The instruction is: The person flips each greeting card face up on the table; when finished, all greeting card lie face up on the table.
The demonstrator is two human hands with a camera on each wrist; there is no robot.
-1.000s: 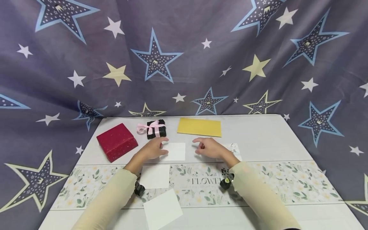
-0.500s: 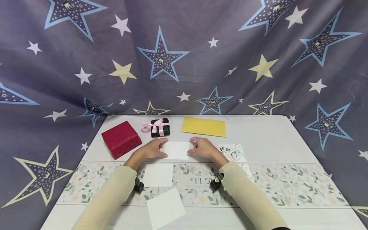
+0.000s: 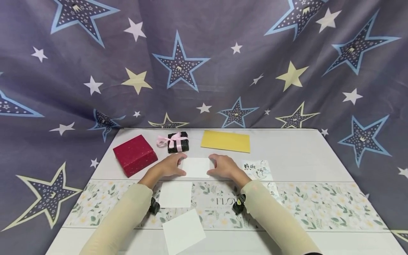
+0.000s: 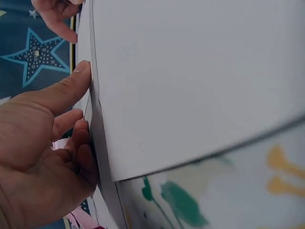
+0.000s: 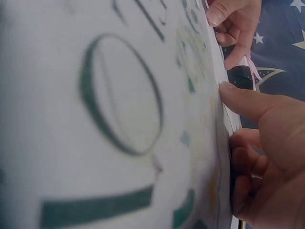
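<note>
A white card lies flat on the pale tabletop, between both hands. My left hand spans its left side, thumb at the near corner and index finger at the far one. On the right side my right hand holds it the same way. In the left wrist view, the left thumb is straight while the other fingers curl under. The right wrist view has the right thumb reaching to the edge, fingers bent below it. A second white card and a tilted third white card lie nearer the body.
Behind the left hand are a dark red box and a small black gift box with a pink ribbon. A yellow rectangular sheet lies at the back. Cards with black writing lie right, partly behind the right forearm. A starry curtain backs the table.
The right hand has come left onto the card's right side, uncovering the written cards. The left hand stays at the left side. In the last half second hardly anything has moved.
</note>
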